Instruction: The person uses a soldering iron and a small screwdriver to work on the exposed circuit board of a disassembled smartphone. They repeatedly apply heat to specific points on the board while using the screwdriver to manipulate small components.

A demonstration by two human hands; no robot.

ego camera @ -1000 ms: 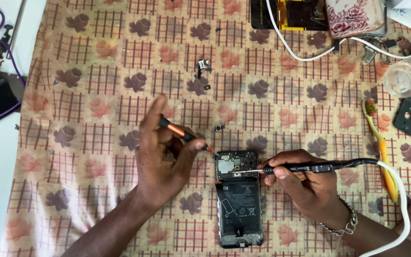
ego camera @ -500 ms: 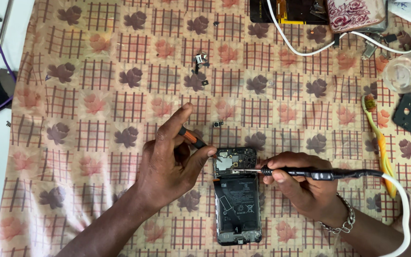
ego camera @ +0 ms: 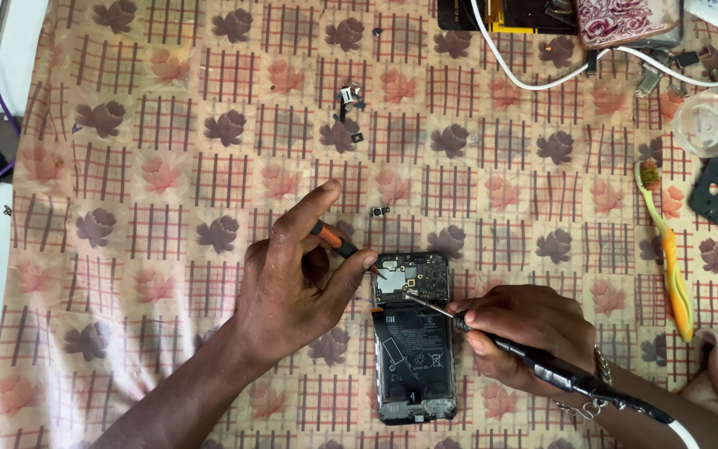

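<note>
Opened phone [ego camera: 414,337] lies back-up on the patterned cloth [ego camera: 168,166] at lower centre of the frame, between my hands. My left hand [ego camera: 297,283], just left of its top end, pinches an orange-handled screwdriver [ego camera: 338,241] whose tip meets the circuit board. My right hand [ego camera: 525,333], at its right edge, grips a black soldering iron [ego camera: 542,366], tip on the board's shield.

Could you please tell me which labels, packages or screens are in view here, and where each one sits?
Battery label: black rectangle with small white markings, inside the opened phone between the two hands.
Black and yellow package: flat, at the top edge, cut off by the frame.
No lit screen shows.
</note>
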